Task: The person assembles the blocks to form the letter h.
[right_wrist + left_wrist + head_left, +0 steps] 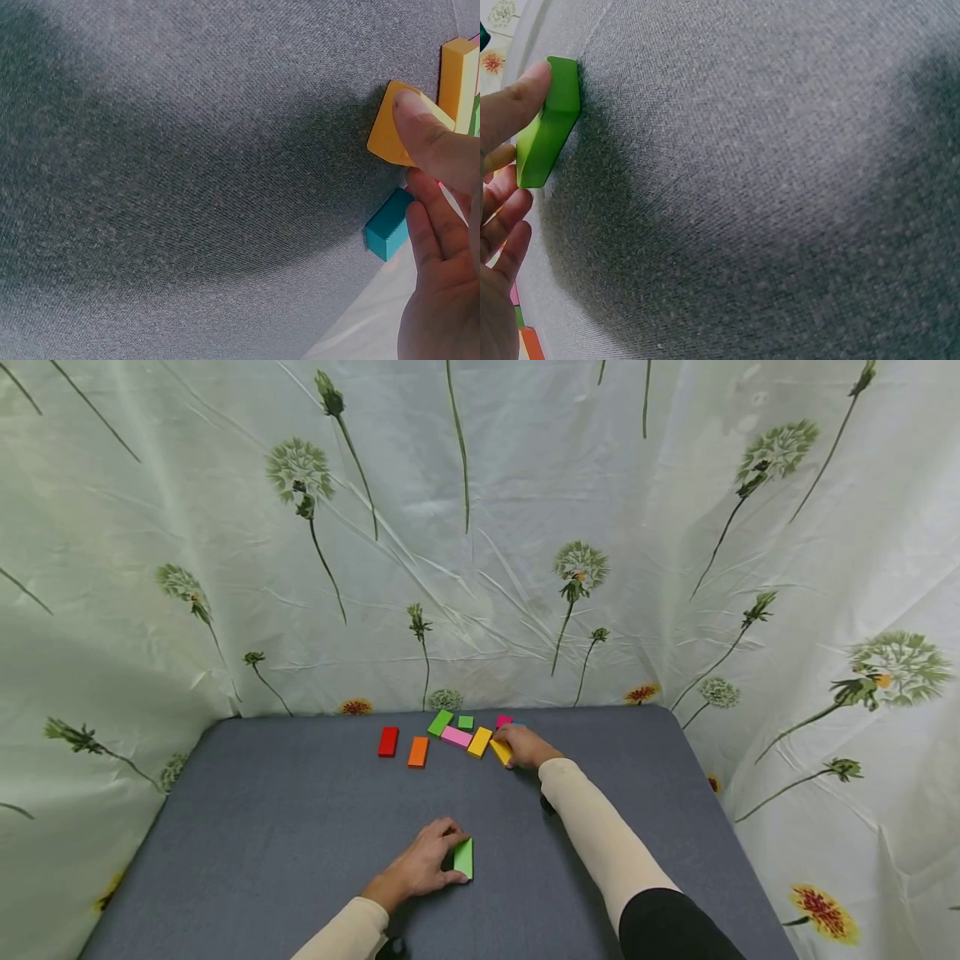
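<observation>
My left hand (pixel 426 862) pinches a light green block (pixel 464 858) at the near middle of the table. In the left wrist view the thumb presses one end of this green block (pixel 561 94) and the fingers lie along the other. Farther off, my right hand (pixel 527 748) grips a yellow block (pixel 500 752) at the right end of a loose group. The right wrist view has the thumb on top of that yellow block (pixel 386 131). A second yellow block (pixel 454 82) stands close beside it, and a teal block (pixel 388 225) lies by the curled fingers.
Along the back of the grey table (pixel 315 827) lie a red block (pixel 387 742), an orange block (pixel 418 752), a pink block (pixel 456 737), a green block (pixel 440 723), a small green block (pixel 466 723) and a magenta block (pixel 504 720). A flowered curtain (pixel 510 610) hangs behind.
</observation>
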### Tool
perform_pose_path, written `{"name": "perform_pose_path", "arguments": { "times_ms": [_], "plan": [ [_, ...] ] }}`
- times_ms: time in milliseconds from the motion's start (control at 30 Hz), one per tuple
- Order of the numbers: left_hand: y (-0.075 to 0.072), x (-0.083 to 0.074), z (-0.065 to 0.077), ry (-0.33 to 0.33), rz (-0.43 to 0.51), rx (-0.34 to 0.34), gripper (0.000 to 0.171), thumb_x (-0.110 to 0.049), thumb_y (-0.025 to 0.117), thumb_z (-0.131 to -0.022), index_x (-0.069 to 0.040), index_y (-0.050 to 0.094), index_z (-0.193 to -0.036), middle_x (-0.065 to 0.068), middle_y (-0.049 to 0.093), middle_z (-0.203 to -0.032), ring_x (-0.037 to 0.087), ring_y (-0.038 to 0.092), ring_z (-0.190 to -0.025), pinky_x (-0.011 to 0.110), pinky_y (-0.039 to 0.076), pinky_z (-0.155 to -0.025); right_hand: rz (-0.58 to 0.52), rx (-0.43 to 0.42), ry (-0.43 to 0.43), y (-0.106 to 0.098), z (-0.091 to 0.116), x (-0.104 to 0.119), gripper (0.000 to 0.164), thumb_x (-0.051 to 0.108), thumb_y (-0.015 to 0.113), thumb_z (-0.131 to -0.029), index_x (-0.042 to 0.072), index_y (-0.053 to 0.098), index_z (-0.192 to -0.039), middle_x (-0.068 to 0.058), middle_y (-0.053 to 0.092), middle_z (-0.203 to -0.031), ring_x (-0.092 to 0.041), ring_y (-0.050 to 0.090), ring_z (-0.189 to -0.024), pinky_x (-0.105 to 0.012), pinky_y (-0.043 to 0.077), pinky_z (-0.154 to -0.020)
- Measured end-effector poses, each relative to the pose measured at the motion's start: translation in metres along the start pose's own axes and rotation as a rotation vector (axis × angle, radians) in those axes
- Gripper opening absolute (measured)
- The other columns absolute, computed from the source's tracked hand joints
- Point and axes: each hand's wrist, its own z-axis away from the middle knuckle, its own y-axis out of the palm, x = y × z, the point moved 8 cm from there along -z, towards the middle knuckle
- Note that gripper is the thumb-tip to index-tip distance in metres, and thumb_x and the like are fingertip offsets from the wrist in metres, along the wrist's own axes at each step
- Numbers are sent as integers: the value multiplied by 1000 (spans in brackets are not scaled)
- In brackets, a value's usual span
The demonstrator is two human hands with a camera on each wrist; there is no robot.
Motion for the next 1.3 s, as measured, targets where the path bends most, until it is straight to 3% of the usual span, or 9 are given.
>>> {"name": "perform_pose_path", "arguments": {
  "times_ms": [400, 600, 767, 967, 1300],
  "plan": [
    [-1, -2, 1, -6, -28, -13, 52, -38, 77, -81, -8, 64, -121, -3, 52, -111, 15, 49, -104, 40, 41, -93, -14, 1, -1, 0, 1, 0, 54, 3, 76, -81, 2, 57, -131, -13, 51, -137, -30, 48, -124, -43, 34, -106],
    [-5, -5, 2, 28, 3, -55, 39, -35, 76, -82, -12, 67, -112, -5, 54, -109, 13, 50, -102, 38, 42, -89, -1, -1, -26, -1, 3, 1, 54, 4, 75, -82, 1, 56, -132, -14, 51, -138, -31, 47, -125, -44, 33, -107],
    [-5, -5, 1, 51, -18, -52, 32, -31, 76, -83, -13, 68, -108, -5, 56, -107, 11, 51, -100, 35, 41, -86, -31, -2, -38, -1, 4, -1, 54, 4, 75, -82, 0, 55, -132, -14, 49, -139, -31, 47, -126, -44, 33, -107],
    [-6, -6, 1, 72, -47, -74, 33, -29, 78, -81, -12, 69, -107, -2, 59, -107, 14, 53, -100, 34, 41, -84, -68, 10, 5, -1, 2, -7, 54, 4, 75, -82, 3, 56, -132, -12, 50, -139, -29, 47, -125, -43, 34, -106],
    [-6, -3, -1, 34, -42, -67, 33, -29, 80, -78, -12, 70, -104, -4, 61, -106, 14, 55, -100, 34, 40, -83, -141, 23, 54, 0, 2, -9, 59, -2, 76, -79, 2, 55, -134, -12, 54, -133, -27, 52, -118, -42, 40, -102]
  ]
}}
